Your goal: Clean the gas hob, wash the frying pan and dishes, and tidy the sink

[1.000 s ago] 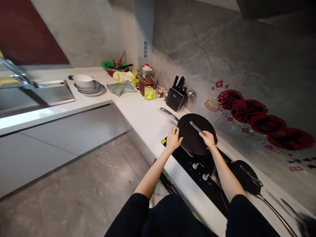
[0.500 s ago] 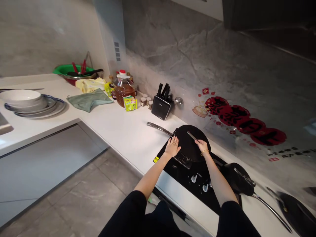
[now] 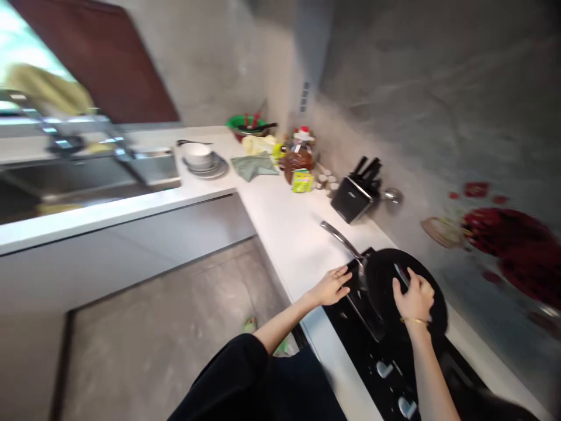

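R hand [image 3: 414, 301] clamped on lid handle [image 3: 400, 272], thumb one side, fingers other; L hand [image 3: 333, 286] loose, fingers spread apart, nothing in it. Black round lid [image 3: 385, 292] is over the hob [image 3: 362, 351], directly under R hand, close to the back wall; can't tell if it's seated flat or raised a bit (blur, hand in the way). Key relation: pan handle [image 3: 342, 238] sticks out on L side of lid, long axis running away from the person, up-left in view, tip over the counter [image 3: 284, 222] short of the knife block [image 3: 352, 200]. L hand = nearer one to it, just beside its inner end, fingers pointing that way; contact w/ it unclear. Lid handle axis slants from upper left down into R palm, approx. same slant as pan handle. Hob knobs [image 3: 384, 369] on near side, both hands off them.
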Demonstrator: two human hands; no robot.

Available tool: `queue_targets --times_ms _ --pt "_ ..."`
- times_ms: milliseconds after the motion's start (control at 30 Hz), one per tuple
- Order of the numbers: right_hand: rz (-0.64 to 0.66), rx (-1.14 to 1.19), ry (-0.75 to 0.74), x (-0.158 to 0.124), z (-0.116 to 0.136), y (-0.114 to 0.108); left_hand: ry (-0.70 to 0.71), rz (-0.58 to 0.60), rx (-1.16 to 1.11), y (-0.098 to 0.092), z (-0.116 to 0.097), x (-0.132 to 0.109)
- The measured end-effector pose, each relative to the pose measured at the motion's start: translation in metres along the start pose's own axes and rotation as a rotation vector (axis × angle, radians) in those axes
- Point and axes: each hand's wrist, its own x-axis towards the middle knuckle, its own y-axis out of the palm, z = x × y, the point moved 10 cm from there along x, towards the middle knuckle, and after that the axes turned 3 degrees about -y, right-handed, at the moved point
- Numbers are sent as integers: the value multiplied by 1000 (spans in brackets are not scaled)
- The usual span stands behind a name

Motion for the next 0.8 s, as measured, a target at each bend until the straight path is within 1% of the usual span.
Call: queue_targets --times_ms 33,67,100,167,267,333,400,467,533,633,700,800 --pt "-11 88 -98 0 36 8 -41 -38 -59 -19 15 -21" --pt "12 193 -186 -3 74 20 -99 -80 -115 -41 34 -45" --pt "59 302 -263 -7 116 37 -171 -132 -162 -64 54 -73" --pt "194 504 -387 -25 205 76 -341 -263 -215 -114 97 -135" --pt "415 737 -566 -68 348 131 -563 -497 -217 -188 157 -240" --pt "560 816 -698 -102 441 161 -666 -666 -211 -233 193 -308" --pt "670 856 -810 -133 528 184 -742 -826 -201 -272 227 -371" --pt "737 886 -881 -155 607 201 -789 -927 -188 -309 258 -422" --pt "784 915 -933 -168 679 213 -804 -965 -179 -345 283 -461" --pt "836 969 -988 -172 774 229 -812 -980 -164 -405 314 -503" --pt "850 1001 -990 -161 827 243 -825 -990 -161 -446 334 -525" --pt "857 1034 -956 -125 900 278 -858 -1009 -184 -503 371 -550"
